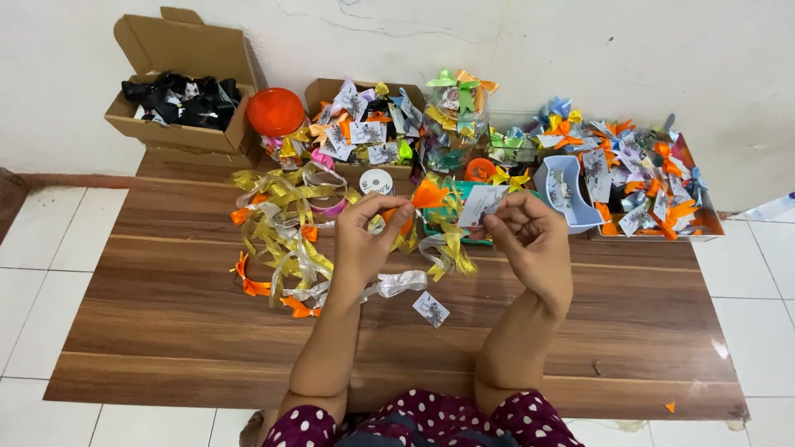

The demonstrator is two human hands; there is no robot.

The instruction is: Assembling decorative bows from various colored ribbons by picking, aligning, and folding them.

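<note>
An orange ribbon bow (pixel 428 196) is pinched between the thumb and fingertips of the left hand (pixel 368 236), held above the middle of the wooden table (pixel 166 314). The right hand (pixel 530 240) has its fingers closed on a small white card tag (pixel 480 204), held just beside the bow, with the two hands near each other.

Under and left of the left hand lies a loose tangle of gold and silver ribbon (pixel 286 223) with bits of orange in it. A second small printed tag (pixel 431 308) lies flat on the table between the forearms.

Along the back edge stands an open cardboard box of black bows (pixel 178 99) at the far left, then an orange lid (pixel 276 112), then a cardboard box of mixed coloured bows with tags (pixel 364 124). A clear jar of bows (pixel 453 120) stands beside it. At the right, a tray heaped with blue and orange bows (pixel 638 178) sits behind a pale blue bin (pixel 567 194). A white ribbon spool (pixel 376 181) rests near the gold ribbon.
</note>
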